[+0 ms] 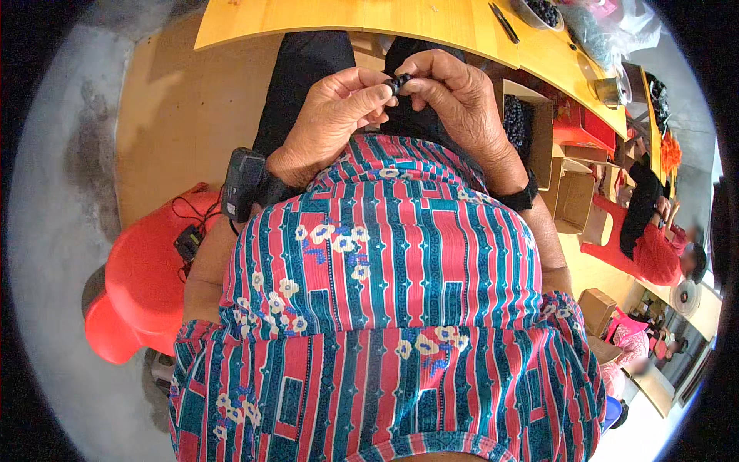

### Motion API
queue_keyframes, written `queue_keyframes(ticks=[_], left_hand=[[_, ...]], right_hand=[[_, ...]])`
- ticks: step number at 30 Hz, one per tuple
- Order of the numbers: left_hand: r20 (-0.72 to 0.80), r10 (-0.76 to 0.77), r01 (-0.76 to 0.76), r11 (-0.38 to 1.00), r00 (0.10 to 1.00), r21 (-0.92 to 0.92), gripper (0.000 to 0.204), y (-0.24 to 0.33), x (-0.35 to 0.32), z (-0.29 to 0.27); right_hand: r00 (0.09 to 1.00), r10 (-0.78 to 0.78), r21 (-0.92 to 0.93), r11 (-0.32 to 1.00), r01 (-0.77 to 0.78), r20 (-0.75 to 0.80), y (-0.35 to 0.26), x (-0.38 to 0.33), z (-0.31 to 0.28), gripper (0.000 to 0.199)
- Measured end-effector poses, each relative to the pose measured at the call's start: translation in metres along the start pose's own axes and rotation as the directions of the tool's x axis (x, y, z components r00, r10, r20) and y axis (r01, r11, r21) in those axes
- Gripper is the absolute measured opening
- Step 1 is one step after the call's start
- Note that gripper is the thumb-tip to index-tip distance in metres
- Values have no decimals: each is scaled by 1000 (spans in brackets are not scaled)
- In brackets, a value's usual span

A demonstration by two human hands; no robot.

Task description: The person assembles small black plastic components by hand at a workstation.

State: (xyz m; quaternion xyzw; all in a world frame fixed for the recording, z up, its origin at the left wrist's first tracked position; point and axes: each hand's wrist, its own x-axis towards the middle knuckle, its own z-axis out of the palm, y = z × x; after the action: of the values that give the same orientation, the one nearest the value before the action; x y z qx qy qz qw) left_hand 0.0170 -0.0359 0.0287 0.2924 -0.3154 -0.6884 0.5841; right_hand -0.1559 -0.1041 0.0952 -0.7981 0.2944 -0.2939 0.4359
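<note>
Black and small, the piece [398,82] sits pinched between the two hands, just above the person's lap and below the edge of the yellow wooden worktop [369,19].

In the head view, the left hand [331,115] is curled almost closed, its thumb and forefinger gripping the left end of the black piece. The right hand [454,100] is clenched in the same way on the right end, so both hands hold the one thing together and their fingertips nearly touch. The piece is too small to tell what it is exactly.

As I judge it, the work on this piece is in the middle: it is held and being handled, not yet put down. A cardboard box of dark pieces [517,127] stands near the right hand, and a bowl of dark pieces [543,11] is on the worktop; which are finished I cannot tell.
</note>
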Motion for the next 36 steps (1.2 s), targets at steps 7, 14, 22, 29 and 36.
queue_keyframes(ticks=[7,14,22,29,36], left_hand=[[-16,2,-2,1000,1000,21,16,-1,-1,0],[-24,8,-7,1000,1000,29,16,1,0,1],[-31,-4,3,1000,1000,-14,17,1,0,0],[-38,-3,3,1000,999,12,17,0,-1,1],[-52,10,-9,1000,999,25,15,-1,-1,0]], right_hand=[[1000,4,-43,999,-4,4,0,0,-1,11],[1000,-6,-66,998,7,7,-3,1,-2,12],[1000,-21,-99,995,23,16,-4,3,-3,13],[997,-53,-243,968,64,55,-11,5,-7,14],[973,-191,-430,873,230,133,-8,9,-9,15]])
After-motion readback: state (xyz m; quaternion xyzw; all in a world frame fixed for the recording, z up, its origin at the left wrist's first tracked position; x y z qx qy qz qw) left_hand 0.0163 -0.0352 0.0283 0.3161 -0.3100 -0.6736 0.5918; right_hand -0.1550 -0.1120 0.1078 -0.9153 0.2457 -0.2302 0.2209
